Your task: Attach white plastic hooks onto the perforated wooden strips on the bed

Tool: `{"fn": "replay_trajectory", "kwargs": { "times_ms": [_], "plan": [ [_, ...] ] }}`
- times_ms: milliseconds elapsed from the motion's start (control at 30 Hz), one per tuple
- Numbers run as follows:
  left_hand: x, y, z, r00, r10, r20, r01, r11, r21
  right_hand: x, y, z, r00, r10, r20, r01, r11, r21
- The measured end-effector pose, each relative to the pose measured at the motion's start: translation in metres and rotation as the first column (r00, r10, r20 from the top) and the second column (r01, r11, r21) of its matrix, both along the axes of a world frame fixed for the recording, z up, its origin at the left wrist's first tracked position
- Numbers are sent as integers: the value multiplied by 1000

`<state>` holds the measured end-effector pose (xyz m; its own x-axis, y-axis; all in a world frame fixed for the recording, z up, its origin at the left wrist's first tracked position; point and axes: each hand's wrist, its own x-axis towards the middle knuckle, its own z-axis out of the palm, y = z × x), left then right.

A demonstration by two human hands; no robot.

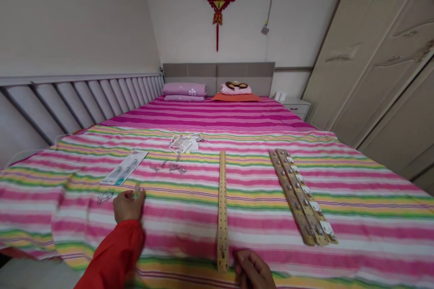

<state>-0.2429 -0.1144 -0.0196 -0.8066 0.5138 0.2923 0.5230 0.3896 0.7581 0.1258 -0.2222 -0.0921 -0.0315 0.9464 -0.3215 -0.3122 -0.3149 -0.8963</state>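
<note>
My left hand (128, 205), in a red sleeve, is over the striped cloth at the left, its thumb and fingers closed around something small and pale that I cannot make out. Just left of it lies a small tangle of thin wire pieces (106, 196). Beyond it is a flat clear package (125, 168) with metal pieces inside. My right hand (253, 270) is low in the middle, its fingers curled together, contents hidden. Close to its left is a long tan strip with holes (222, 207), with a small metal piece (223, 250) near its near end.
At the right lie several brown strips (294, 194) bearing metal clips and white tags. Loose metal pieces (174, 165) and a pile of clear packaging and cards (186, 143) lie farther back. Folded bedding (185, 90) rests by the headboard (244, 71); a rail (84, 99) runs along the left.
</note>
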Motion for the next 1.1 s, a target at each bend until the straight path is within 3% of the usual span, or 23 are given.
{"fn": "replay_trajectory", "kwargs": {
  "times_ms": [200, 300, 400, 533, 633, 700, 800, 867, 1000, 1100],
  "plan": [
    [-10, 2, -4, 986, 49, 162, -47, 999, -14, 4, 0, 3, 999, 36, -9, -36, 999, 9],
    [-7, -5, 5, 949, 61, 309, -99, 989, 108, 9, 1, 7, 1000, 28, 14, -29, 999, 19],
    [8, -16, 17, 873, -50, 485, -77, 968, 239, 14, 2, 17, 999, 9, 42, -11, 999, 48],
    [44, -32, 28, 663, -318, 678, 80, 930, 358, 15, 7, 38, 997, -28, 70, 19, 991, 131],
    [75, -43, 37, 599, -468, 650, 311, 884, 350, 13, 13, 59, 996, -16, 92, -4, 979, 206],
    [95, -50, 46, 560, -567, 604, 471, 818, 331, 12, 17, 72, 994, -18, 108, -8, 972, 234],
    [124, -58, 56, 478, -654, 586, 560, 741, 370, 9, 20, 89, 994, -27, 103, -1, 965, 261],
    [143, -63, 58, 364, -672, 645, 527, 720, 453, 6, 19, 95, 996, -17, 85, -7, 961, 275],
    [179, -74, 50, -1, -663, 749, 312, 712, 630, -1, 14, 103, 999, 24, 45, -36, 957, 287],
    [202, -81, 41, -161, -656, 738, 235, 700, 674, -4, 8, 108, 999, 38, 17, -41, 954, 296]
  ]
}}
